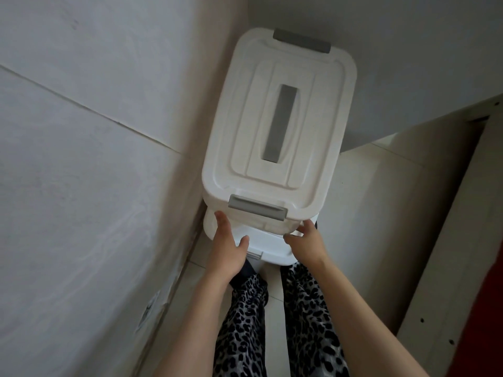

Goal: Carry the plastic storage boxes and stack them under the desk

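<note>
We are looking down at a white top box (275, 126) with a gray handle strip on its lid. It is sitting on another white bottom box (269, 247) in the corner, right beside the wall (89, 159). Our left hand (227, 250) is touching the near left corner of the top box, fingers spread wide. Our right hand (306, 244) is touching the near right corner, fingers partly bent. We cannot tell if either hand is gripping. Our spotted pants (304, 308) are showing below, over the pale floor (373, 213).
</note>
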